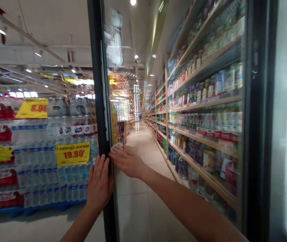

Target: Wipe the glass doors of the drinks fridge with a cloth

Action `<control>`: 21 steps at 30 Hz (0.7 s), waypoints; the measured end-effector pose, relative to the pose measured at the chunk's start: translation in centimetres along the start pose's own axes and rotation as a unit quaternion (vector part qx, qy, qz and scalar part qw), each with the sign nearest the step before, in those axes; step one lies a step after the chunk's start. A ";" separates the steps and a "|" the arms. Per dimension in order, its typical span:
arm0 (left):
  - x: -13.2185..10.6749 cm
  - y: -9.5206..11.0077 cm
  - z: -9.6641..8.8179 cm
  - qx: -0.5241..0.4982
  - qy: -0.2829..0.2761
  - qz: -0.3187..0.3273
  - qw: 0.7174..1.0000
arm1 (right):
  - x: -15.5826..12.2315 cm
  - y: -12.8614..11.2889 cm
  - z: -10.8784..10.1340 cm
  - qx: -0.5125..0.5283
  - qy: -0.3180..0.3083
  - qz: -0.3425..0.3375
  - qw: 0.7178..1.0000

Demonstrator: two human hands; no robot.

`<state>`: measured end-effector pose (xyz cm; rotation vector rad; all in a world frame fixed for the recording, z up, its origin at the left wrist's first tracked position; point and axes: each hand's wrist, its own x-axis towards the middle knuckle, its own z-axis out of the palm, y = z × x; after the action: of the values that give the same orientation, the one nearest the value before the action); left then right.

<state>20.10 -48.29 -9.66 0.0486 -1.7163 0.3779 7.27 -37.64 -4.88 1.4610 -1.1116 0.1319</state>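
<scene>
A tall glass cooler door (135, 97) with a black frame post (101, 84) stands in front of me. My left hand (99, 185) rests flat against the post, fingers spread, holding nothing. My right hand (128, 162) lies flat across the glass, just beside the post, pressing a pale cloth (118, 146) against it. The fingers partly hide the cloth. Behind the glass, wooden shelves carry rows of bottled drinks (204, 117).
Shrink-wrapped packs of bottled water (37, 158) are stacked on blue pallets to the left, with yellow price signs. A long tiled aisle (138, 215) runs ahead. Another black door post (258, 117) stands at the right, beside a bright light strip.
</scene>
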 end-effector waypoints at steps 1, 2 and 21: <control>0.2 -0.1 0.0 -0.002 0.001 -0.004 1.000 | 1.0 0.7 -0.2 -0.006 0.002 0.033 0.999; 0.4 -0.1 0.1 -0.003 0.000 -0.007 1.000 | 2.0 1.4 -0.4 -0.011 0.001 0.063 0.998; 13.1 11.2 2.1 -0.287 0.049 0.067 0.954 | -5.2 9.8 -7.7 -0.048 0.137 0.297 0.944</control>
<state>12.99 -35.92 0.28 -0.5044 -1.6761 -0.0327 1.75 -26.63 0.64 0.9472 -1.2744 0.6739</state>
